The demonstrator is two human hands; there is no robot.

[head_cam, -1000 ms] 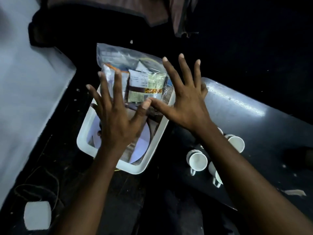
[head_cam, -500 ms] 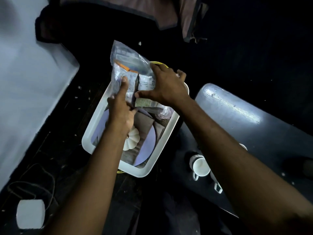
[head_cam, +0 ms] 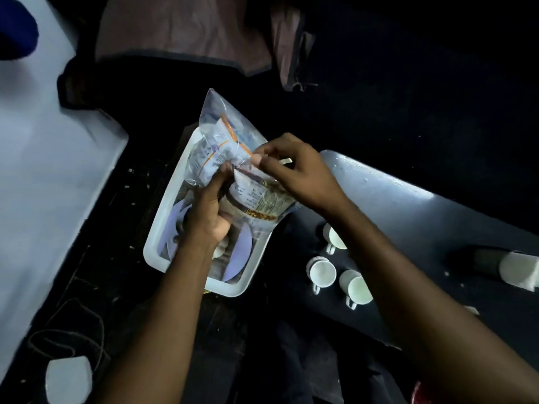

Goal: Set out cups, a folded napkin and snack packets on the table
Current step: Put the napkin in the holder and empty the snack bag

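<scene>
Both hands on a clear plastic bag (head_cam: 224, 132) of snack packets (head_cam: 256, 199), held up over the white tub (head_cam: 163, 228). Left hand (head_cam: 208, 214) is closed around the bag's lower left side, fingers curled into the plastic. Right hand (head_cam: 294, 170) pinches the bag's right edge between thumb and fingertips. Bag is tilted, top corner pointing away from the person; the printed packets inside are bunched together. Tub sits on the dark floor just left of the table (head_cam: 408, 214) and holds plates and other items, details too dim to tell. Three white cups (head_cam: 320, 272) stand close together on the table near its left edge, under the right forearm. Another pale object at the table's far right, unclear.
</scene>
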